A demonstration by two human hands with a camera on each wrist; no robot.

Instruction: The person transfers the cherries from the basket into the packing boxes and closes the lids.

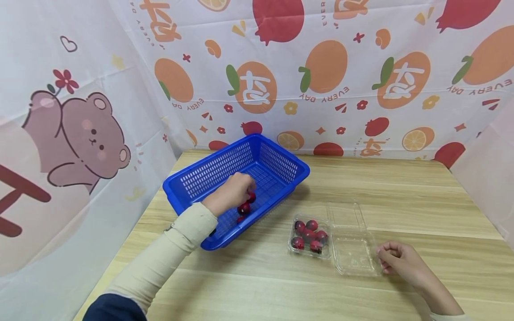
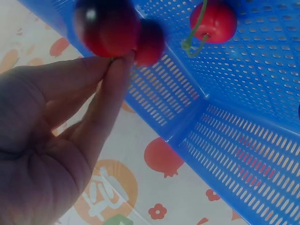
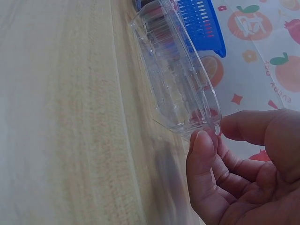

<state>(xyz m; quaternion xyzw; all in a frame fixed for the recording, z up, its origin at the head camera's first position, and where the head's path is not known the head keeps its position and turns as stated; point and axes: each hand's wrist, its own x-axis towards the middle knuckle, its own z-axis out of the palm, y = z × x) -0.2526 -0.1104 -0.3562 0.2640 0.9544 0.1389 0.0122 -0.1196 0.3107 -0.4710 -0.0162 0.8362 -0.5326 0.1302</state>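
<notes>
My left hand [image 1: 236, 191] reaches over the blue plastic basket [image 1: 176, 182]. In the left wrist view its thumb and fingertips pinch a dark red cherry [image 2: 108, 29] at the underside, by the stem. A second, blurred cherry [image 2: 151, 43] is close behind it. Another red cherry [image 2: 214, 22] with a green stem lies in the basket. On the table, a hinged clear plastic box [image 1: 336, 264] lies unfolded, its left half filled with several cherries [image 1: 309, 235]. My right hand [image 1: 401, 262] pinches the outer edge of its right half between thumb and fingers.
The basket stands at the table's [image 1: 257, 290] back left, near the printed curtain [image 1: 361, 129]. Another curtain [image 1: 24, 249] with a bear hangs along the left side. A thin clear plastic panel [image 1: 347, 214] shows behind the box's right half.
</notes>
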